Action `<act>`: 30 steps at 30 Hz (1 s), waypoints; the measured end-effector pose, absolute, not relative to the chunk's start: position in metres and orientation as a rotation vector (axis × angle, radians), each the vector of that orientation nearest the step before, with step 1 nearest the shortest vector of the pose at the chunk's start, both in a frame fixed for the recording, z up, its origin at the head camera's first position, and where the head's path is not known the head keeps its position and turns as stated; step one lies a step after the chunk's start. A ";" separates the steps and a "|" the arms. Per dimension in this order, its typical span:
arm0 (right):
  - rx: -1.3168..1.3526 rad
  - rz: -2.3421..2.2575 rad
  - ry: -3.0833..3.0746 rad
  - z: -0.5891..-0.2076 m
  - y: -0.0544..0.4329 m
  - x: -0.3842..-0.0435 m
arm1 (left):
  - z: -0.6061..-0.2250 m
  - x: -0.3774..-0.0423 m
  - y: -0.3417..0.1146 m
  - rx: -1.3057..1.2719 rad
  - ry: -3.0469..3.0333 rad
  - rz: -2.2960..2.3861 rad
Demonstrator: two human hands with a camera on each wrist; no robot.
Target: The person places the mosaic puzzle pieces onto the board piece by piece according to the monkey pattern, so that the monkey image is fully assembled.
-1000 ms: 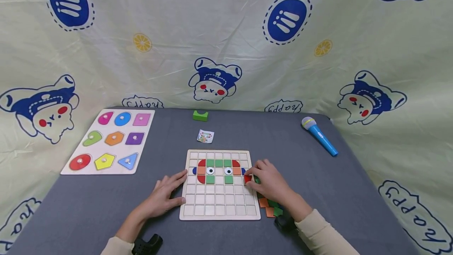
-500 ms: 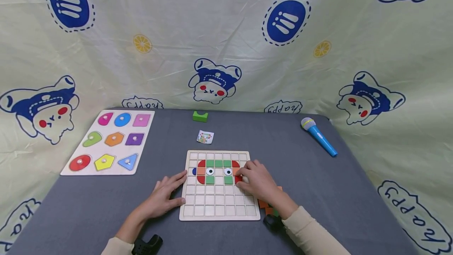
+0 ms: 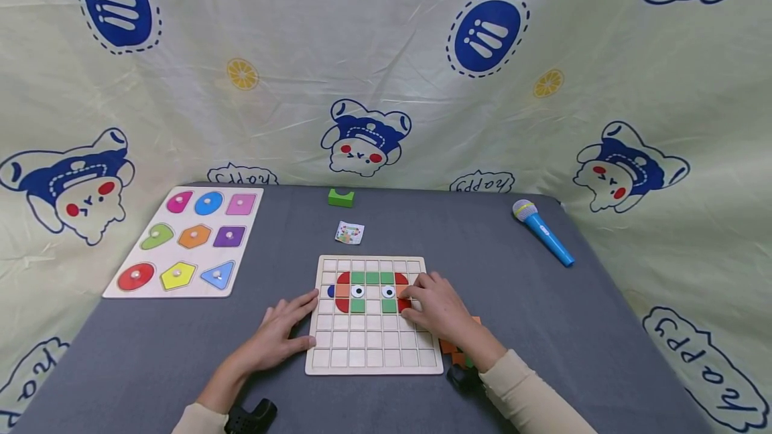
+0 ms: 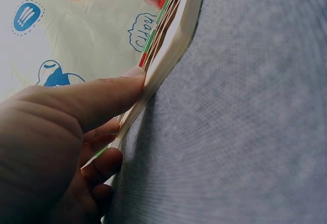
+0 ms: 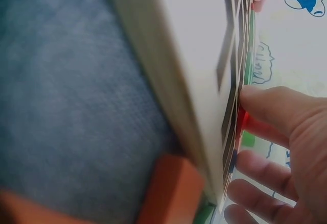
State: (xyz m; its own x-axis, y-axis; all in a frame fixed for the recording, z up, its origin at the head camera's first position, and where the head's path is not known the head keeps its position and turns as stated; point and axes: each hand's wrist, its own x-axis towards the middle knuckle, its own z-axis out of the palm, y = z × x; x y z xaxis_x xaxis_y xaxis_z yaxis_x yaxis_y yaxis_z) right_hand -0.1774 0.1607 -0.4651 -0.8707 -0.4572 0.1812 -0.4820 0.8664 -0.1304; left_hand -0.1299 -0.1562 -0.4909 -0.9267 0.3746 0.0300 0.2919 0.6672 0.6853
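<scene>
Head view, by size: one grey table (image 3: 494, 253) bears, at your left, one white shape puzzle (image 3: 235, 253) and, before you, one white gridded board (image 3: 373, 357). Your left hand (image 3: 274, 332) lies relaxed, fingers and thumb spread against the board's left edge, nothing clasped. Your right hand (image 3: 440, 307) has thumb and fingertips drawn close, pinching one red piece (image 3: 403, 305) on the board's right half, just right of a green square (image 3: 389, 305); seating not discernible.
</scene>
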 end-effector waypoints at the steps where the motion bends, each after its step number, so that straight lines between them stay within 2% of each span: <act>1: 0.735 0.261 -2.892 -0.465 0.161 -0.177 | -0.491 -0.130 -0.156 0.555 2.764 1.104; 13: 0.733 0.313 -2.919 -0.460 0.168 -0.179 | -0.489 -0.129 -0.157 0.555 2.741 1.129; 22: 0.704 0.450 -2.887 -0.435 0.213 -0.170 | -0.489 -0.129 -0.157 0.564 2.759 1.114; 30: 0.731 0.431 -2.906 -0.431 0.253 -0.144 | -0.489 -0.130 -0.156 0.552 2.735 1.129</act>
